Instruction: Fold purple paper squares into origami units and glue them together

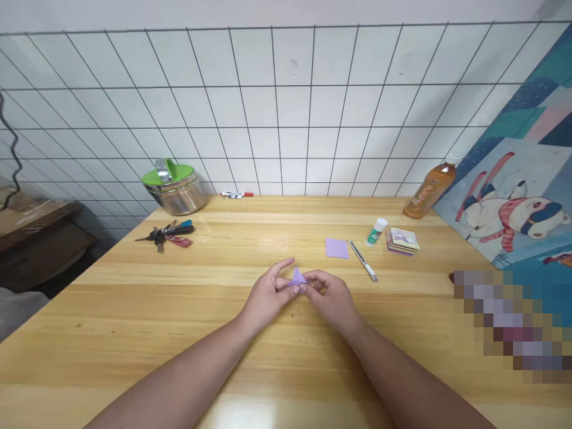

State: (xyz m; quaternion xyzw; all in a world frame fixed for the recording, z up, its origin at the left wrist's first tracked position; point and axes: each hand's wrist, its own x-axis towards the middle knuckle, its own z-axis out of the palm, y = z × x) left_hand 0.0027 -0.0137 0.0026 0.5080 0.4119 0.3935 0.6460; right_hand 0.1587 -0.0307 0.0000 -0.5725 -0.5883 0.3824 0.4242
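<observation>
A small folded piece of purple paper point(297, 276), with a point sticking up, is held between both hands above the middle of the table. My left hand point(269, 287) pinches its left side, with the index finger raised. On the other side, my right hand point(329, 291) grips the paper between thumb and curled fingers. The two thumbs nearly meet at its lower edge. Just beyond my right hand lie a flat purple paper square point(336, 248) and a slim cutter knife point(363, 261).
A glue stick point(377, 232) and a stack of small paper pads point(403, 241) stand on the right, near a tea bottle point(429, 189). Keys point(166, 233), a green-lidded steel pot point(176, 187) and markers point(236, 194) are at the back left. A pixelated patch covers the right edge.
</observation>
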